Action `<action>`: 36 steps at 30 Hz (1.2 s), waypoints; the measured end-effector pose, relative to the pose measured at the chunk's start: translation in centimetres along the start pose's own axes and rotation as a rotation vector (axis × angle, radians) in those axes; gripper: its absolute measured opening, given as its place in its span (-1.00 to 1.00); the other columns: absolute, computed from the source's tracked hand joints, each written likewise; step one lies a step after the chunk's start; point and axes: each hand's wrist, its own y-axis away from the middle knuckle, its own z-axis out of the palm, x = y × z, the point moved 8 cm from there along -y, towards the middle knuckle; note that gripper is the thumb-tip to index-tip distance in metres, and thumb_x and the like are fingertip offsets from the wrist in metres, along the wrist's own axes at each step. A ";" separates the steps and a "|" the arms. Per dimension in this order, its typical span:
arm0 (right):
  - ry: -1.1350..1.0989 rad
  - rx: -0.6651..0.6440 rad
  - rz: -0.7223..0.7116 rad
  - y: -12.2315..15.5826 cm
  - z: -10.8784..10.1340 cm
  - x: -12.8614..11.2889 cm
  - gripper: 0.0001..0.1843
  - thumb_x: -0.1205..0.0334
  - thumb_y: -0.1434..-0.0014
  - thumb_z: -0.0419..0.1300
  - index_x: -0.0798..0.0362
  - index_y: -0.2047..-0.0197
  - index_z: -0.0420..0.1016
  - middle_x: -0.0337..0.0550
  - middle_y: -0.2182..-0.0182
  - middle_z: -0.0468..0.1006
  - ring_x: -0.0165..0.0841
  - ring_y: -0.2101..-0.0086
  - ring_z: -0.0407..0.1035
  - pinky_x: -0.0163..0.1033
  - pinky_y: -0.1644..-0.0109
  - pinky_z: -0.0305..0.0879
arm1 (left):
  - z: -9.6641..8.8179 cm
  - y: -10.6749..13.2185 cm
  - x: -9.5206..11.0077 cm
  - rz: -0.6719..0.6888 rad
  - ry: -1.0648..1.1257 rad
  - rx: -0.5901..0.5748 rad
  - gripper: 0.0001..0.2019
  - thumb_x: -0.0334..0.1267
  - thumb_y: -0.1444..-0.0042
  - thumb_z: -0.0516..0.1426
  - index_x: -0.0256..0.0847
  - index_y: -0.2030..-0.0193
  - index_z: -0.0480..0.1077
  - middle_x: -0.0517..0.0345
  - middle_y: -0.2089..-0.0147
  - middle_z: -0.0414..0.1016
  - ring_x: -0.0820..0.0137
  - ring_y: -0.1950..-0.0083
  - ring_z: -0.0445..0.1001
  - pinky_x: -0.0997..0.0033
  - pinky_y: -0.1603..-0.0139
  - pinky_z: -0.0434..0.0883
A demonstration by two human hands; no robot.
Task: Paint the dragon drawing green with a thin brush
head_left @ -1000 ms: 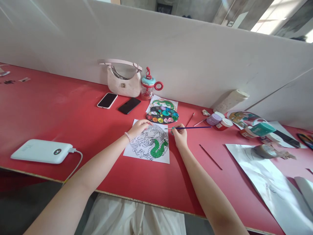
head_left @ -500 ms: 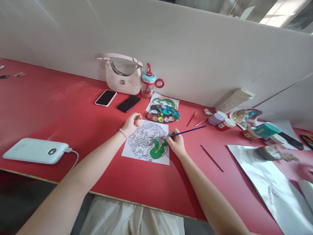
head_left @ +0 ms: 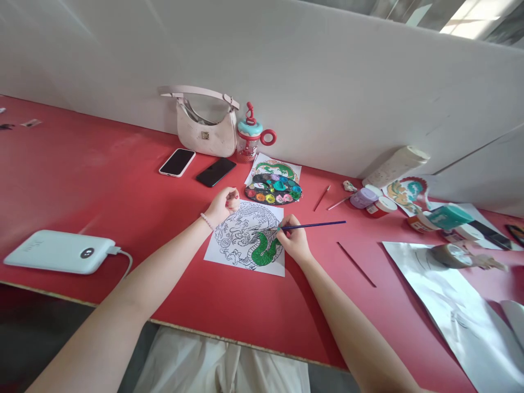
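Note:
A blue-handled paintbrush (head_left: 317, 224) is pinched in my right hand (head_left: 295, 240), its handle pointing right and nearly level. The tip end is at the right side of a white sheet with a dragon line drawing (head_left: 229, 240); my fingers partly hide it. Green paint (head_left: 264, 252) covers a curved part of the dragon's body, and the rest shows black outlines. Curled with no object visible in it, my left hand (head_left: 224, 204) rests at the sheet's upper left corner. Just beyond the sheet lies a dark paint palette (head_left: 266, 198) with several colours, partly over a coloured dragon picture (head_left: 266, 164).
Two phones (head_left: 177, 162), a white handbag (head_left: 208, 134) and a cup with a red handle (head_left: 249, 143) stand behind. A power bank (head_left: 59, 251) lies left. Rightward are a thin brush (head_left: 356, 264), paint jars (head_left: 381, 207) and a large white sheet (head_left: 434, 305).
The paintbrush's handle has swung down to a more level angle as my right hand shifted slightly. My left hand stays at the sheet's corner. The view has moved a little.

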 end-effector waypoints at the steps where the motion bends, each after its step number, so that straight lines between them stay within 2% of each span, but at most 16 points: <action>1: 0.000 -0.005 -0.012 0.0 0.1 -0.1 -0.88 0.39 0.14 0.02 0.02 0.48 0.13 -0.38 0.58 0.15 -0.52 0.57 0.05 -0.38 0.50 0.02 | 0.0 0.0 0.0 0.001 0.002 0.000 -0.69 -0.32 -0.07 -0.02 -0.28 0.68 0.17 0.39 0.73 -0.19 0.65 0.71 -0.14 0.59 0.65 -0.13; 5: 0.014 0.015 -0.017 0.0 -0.1 -0.2 -0.89 0.38 0.14 0.03 0.03 0.49 0.15 -0.37 0.59 0.16 -0.51 0.56 0.07 -0.38 0.50 0.02 | 0.1 0.0 0.0 -0.002 0.001 -0.003 -0.68 -0.33 -0.09 -0.04 -0.28 0.68 0.18 0.39 0.74 -0.19 0.65 0.71 -0.14 0.59 0.65 -0.12; 10: 0.001 0.172 0.080 -0.2 -1.8 0.9 -0.89 0.38 0.14 0.04 0.02 0.51 0.14 -0.38 0.62 0.18 -0.51 0.58 0.08 -0.37 0.51 0.04 | 0.0 0.0 0.0 0.006 -0.008 -0.002 -0.67 -0.34 -0.10 -0.06 -0.28 0.68 0.17 0.38 0.73 -0.18 0.65 0.71 -0.13 0.59 0.65 -0.12; 13: 0.007 0.215 0.106 -0.4 -2.6 1.5 -0.89 0.37 0.14 0.05 0.02 0.52 0.14 -0.37 0.61 0.18 -0.50 0.57 0.09 -0.36 0.50 0.05 | 0.1 0.0 0.0 0.005 -0.016 -0.006 -0.67 -0.35 -0.10 -0.06 -0.28 0.68 0.17 0.39 0.73 -0.19 0.65 0.72 -0.13 0.59 0.65 -0.11; 22: 0.066 0.089 0.074 -0.4 -1.6 1.3 -0.91 0.36 0.15 0.04 0.02 0.52 0.15 -0.37 0.62 0.21 -0.50 0.58 0.10 -0.36 0.51 0.03 | 0.0 0.0 -0.1 0.005 -0.023 0.000 -0.68 -0.34 -0.10 -0.06 -0.28 0.67 0.17 0.39 0.73 -0.20 0.64 0.71 -0.12 0.60 0.65 -0.09; 30: 0.098 0.056 -0.007 -0.5 -1.1 0.2 -0.90 0.37 0.16 0.02 0.02 0.52 0.14 -0.38 0.62 0.17 -0.52 0.58 0.07 -0.37 0.51 0.03 | 0.2 0.1 -0.1 0.001 -0.024 0.002 -0.67 -0.33 -0.11 -0.06 -0.28 0.67 0.16 0.39 0.73 -0.19 0.64 0.71 -0.13 0.61 0.65 -0.09; 36: 0.094 0.035 -0.012 -0.4 -0.9 0.1 -0.89 0.37 0.17 0.02 0.01 0.51 0.13 -0.39 0.62 0.15 -0.51 0.59 0.07 -0.36 0.50 0.04 | 0.2 0.1 -0.1 -0.003 -0.019 0.007 -0.66 -0.34 -0.11 -0.07 -0.28 0.68 0.15 0.38 0.74 -0.19 0.64 0.72 -0.13 0.60 0.66 -0.11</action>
